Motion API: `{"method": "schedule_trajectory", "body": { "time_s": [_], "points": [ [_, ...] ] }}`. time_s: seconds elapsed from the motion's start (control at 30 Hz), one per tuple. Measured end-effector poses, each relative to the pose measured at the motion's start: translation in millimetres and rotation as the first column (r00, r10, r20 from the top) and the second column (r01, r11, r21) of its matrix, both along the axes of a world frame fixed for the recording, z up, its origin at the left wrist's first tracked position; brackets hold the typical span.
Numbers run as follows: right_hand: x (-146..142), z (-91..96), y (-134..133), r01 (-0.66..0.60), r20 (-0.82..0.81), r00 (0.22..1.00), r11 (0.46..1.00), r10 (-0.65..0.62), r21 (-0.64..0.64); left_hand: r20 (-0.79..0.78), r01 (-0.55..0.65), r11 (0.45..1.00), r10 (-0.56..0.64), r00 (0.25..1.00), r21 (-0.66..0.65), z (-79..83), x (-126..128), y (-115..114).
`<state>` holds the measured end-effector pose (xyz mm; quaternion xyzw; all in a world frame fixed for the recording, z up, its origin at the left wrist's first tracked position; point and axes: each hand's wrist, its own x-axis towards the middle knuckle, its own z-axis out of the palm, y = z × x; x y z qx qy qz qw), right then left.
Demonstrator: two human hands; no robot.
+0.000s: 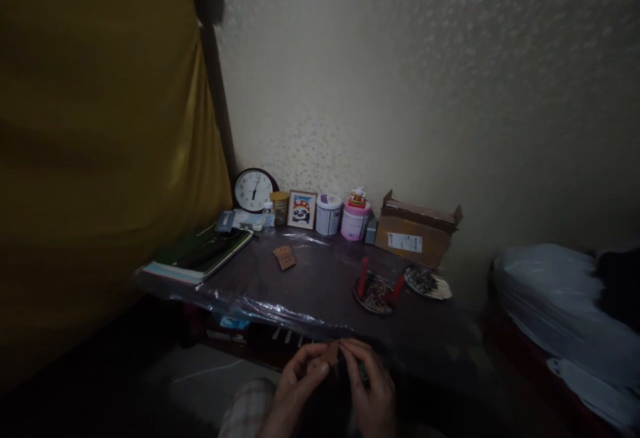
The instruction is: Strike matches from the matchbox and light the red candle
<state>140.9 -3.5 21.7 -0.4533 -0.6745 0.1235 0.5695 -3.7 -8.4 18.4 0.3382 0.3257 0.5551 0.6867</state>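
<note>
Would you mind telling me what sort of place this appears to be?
It looks like a small room in someone's home, perhaps a bedroom. A round clock stands by the wall, a framed panda picture sits nearby, and a plastic-covered table holds everyday household items.

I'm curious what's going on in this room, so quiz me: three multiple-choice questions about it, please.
1. Where is the round clock? A: back left of the table. B: under it. C: on the floor.
2. How many red sticks stand in the round dish? A: one. B: two. C: five.
3. What holds the small brown piece? A: the left hand and right hand. B: the dish. C: nothing.

1 A, it stands by the wall there. 2 B, two show. 3 A, fingers of both pinch it.
</note>
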Motion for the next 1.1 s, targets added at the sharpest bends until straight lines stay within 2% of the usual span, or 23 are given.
{"method": "schedule_trajectory", "body": {
  "time_s": [0.17, 0.4, 0.57, 0.73, 1.1],
  "points": [
    [5, -0.4, 3, 0.042, 0.038, 0.998, 0.997, -0.044, 0.064, -0.026, -0.022, 0.999, 0.021, 0.999, -0.047, 0.4, -1, 0],
    [2, -1.7, 2, 0.045, 0.101, 0.993, 0.985, -0.062, 0.164, -0.021, -0.051, 0.997, 0.050, 0.999, -0.057, -10.7, -1, 3],
    [2, -6.4, 2, 0.056, 0.114, 0.991, 0.987, -0.074, 0.150, -0.046, -0.059, 0.996, 0.056, 0.997, -0.065, -10.5, -2, 3],
    [3, -7.7, 3, 0.091, 0.128, 0.985, 0.981, -0.113, 0.171, 0.009, -0.033, 0.997, 0.033, 0.999, -0.071, -5.8, -2, 2],
    [3, -6.7, 3, 0.026, 0.134, 0.990, 0.982, -0.052, 0.188, -0.012, -0.059, 0.998, 0.059, 0.998, -0.037, -8.5, -3, 5]
  ]
}}
